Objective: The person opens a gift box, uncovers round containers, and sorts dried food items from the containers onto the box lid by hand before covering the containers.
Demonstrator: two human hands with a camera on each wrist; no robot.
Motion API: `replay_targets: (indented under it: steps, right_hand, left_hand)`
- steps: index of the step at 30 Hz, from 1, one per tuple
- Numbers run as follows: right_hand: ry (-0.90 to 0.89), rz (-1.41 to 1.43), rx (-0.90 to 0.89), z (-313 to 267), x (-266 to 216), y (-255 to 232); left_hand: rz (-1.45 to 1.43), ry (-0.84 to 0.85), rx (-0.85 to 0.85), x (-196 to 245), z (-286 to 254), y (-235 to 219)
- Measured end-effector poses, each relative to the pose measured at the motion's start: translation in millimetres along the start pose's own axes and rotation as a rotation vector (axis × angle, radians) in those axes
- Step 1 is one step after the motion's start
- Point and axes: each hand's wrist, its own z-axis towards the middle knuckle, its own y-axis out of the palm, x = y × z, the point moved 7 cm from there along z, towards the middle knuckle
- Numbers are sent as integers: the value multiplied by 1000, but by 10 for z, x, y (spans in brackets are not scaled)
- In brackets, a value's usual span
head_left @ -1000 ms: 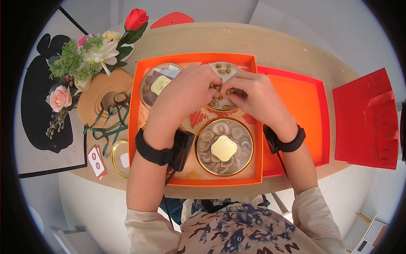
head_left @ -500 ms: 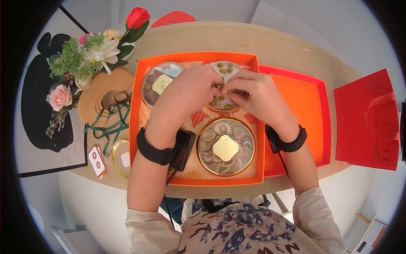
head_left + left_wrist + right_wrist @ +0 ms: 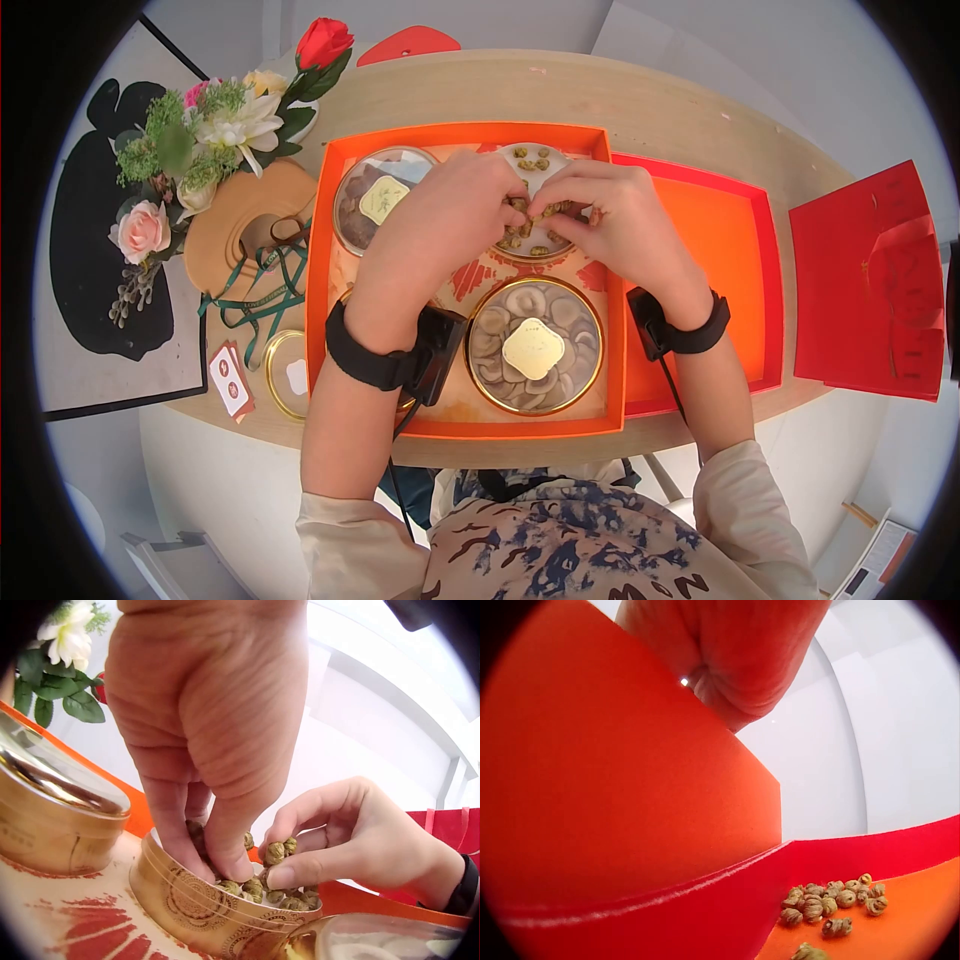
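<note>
Both hands (image 3: 520, 215) over tea-ball tin (image 3: 217, 911), fingertips buried, grip unclear.

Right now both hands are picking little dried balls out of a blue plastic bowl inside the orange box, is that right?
Not quite. The left hand and right hand are in a gold metal tin, not a blue plastic bowl, as the left wrist view shows. The little dried balls and the orange box are right.

left hand (image 3: 214, 727) fingers in gold tin (image 3: 217, 915) | right hand (image 3: 352, 840) pinches tea balls (image 3: 279, 850)
</note>
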Motion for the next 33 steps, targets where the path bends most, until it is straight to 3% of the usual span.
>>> replay_targets:
  steps: [11,14,16,20,26,28,30,32,33]
  right_hand:
    - [114,186,92,-5,145,-268]
    - [205,207,116,-40,273,-452]
    - [385,223,165,-99,446,-590]
    - [465,224,181,-201,770,-745]
    - [501,-28,-24,-292,993,-741]
    - [509,-93,-74,-343,1135,-670]
    - [515,-88,-79,-381,1196,-654]
    - [520,-85,-85,-390,1249,-646]
    - [554,-160,-135,-405,1299,-630]
  left_hand:
    - [-18,-32,8,53,-4,-103]
    - [-56,-62,-40,68,5,-107]
    - [-112,-55,-15,139,-2,-140]
    - [-8,-26,-16,373,15,-243]
    - [113,137,-28,718,296,-251]
    - [142,350,52,906,461,-92]
    - [241,461,85,1065,638,152]
    - [442,158,-285,1126,928,489]
    - [445,159,-280,1164,959,559]
